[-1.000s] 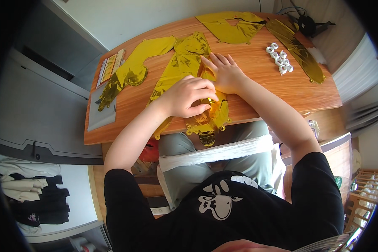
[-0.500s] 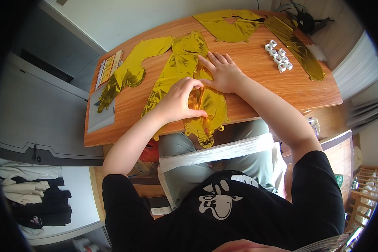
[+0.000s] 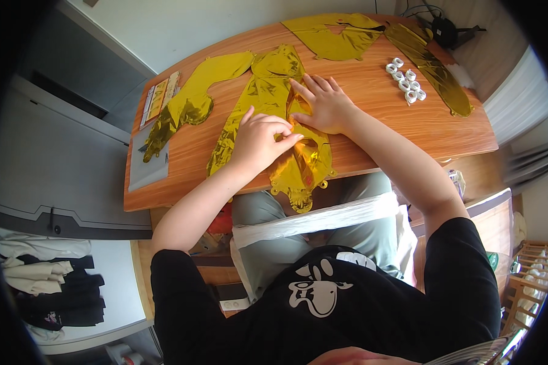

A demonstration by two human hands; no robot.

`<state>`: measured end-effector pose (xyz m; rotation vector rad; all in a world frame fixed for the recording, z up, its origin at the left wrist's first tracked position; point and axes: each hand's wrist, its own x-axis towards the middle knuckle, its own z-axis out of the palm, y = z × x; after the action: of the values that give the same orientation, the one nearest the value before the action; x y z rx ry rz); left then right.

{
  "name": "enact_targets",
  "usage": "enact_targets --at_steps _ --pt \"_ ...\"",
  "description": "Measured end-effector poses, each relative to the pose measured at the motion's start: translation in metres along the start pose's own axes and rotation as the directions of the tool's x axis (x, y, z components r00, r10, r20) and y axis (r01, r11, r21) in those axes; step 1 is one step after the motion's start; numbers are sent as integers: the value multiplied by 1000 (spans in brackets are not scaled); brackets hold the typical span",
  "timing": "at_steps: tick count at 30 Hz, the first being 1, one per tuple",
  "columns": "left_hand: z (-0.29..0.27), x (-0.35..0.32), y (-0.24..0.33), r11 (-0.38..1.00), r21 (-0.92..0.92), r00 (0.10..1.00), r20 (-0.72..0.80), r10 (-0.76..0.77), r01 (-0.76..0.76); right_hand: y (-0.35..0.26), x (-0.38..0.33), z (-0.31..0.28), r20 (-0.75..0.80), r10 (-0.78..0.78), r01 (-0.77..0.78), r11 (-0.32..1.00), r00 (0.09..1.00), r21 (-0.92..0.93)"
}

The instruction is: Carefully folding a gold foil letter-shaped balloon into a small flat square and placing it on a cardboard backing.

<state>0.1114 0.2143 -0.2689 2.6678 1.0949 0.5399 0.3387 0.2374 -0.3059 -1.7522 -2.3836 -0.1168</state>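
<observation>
A gold foil piece (image 3: 307,159) is laid flat under the fingers, and its near end is hung over the edge of the surface (image 3: 450,131), toward the lap. By the left hand (image 3: 257,143) it is touched near its middle: thumb and forefinger are brought close together at the foil, but whether a fold is gripped between them cannot be told. The right hand (image 3: 329,112) is laid palm down, with its fingers spread and nothing grasped, partly on the foil's far part.

To the left of the left fingers, wrinkled foil (image 3: 243,118) is seen; whether it is joined to the first piece cannot be told. Farther left, a curved foil (image 3: 195,103) is placed, with its lower end upon a plastic sheet (image 3: 147,173). Beyond the right fingertips, a wide foil (image 3: 310,36) is spread. To their right, small white rolls (image 3: 404,86) are grouped, and past these a long foil strip (image 3: 435,76) is laid.
</observation>
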Motion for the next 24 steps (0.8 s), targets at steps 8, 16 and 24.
enact_targets --at_steps 8,16,24 --pt "3 -7 -6 999 28 997 -66 29 -27 -1 2 2 -36 -6 7 1000 999 26" --pt "-2 -5 -19 977 185 993 74 91 -103 -2 1 -1 -29 -8 9 1000 1000 21" --pt "-3 1 -26 966 250 985 169 25 -67 -3 -1 -4 -17 -6 7 1000 1000 5"
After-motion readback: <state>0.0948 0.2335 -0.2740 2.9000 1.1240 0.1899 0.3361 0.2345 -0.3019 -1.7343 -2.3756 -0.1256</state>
